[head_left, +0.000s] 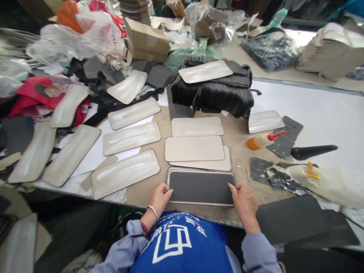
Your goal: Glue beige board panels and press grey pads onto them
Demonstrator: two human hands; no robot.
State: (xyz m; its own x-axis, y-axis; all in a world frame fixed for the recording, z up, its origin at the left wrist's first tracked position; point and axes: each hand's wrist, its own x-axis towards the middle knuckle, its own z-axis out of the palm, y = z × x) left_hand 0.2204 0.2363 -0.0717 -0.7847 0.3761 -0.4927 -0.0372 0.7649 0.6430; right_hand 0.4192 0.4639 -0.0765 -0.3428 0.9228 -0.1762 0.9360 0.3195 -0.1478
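A dark grey rounded-corner panel [201, 186] lies on a pale stack at the table's front edge. My left hand [159, 197] pinches its left end, thumb and fingers pressed together. At the opposite end, my right hand [244, 199] grips the panel's right edge, thumb on top. Just behind sit a bare beige panel [195, 148] and, overlapped by it, another beige panel [227, 159]. Farther back is a beige panel with whitish streaks [197, 126]. More streaked panels lie to the left, among them a large streaked panel [126, 173].
A strapped stack of black pieces [212, 93] stands at the back. On the right are a red-tipped bottle [263, 140], a black-handled tool [313, 151] and a whitish, glue-smeared container [313, 176]. Plastic bags [85, 34] and a cardboard box [146, 40] crowd the far left.
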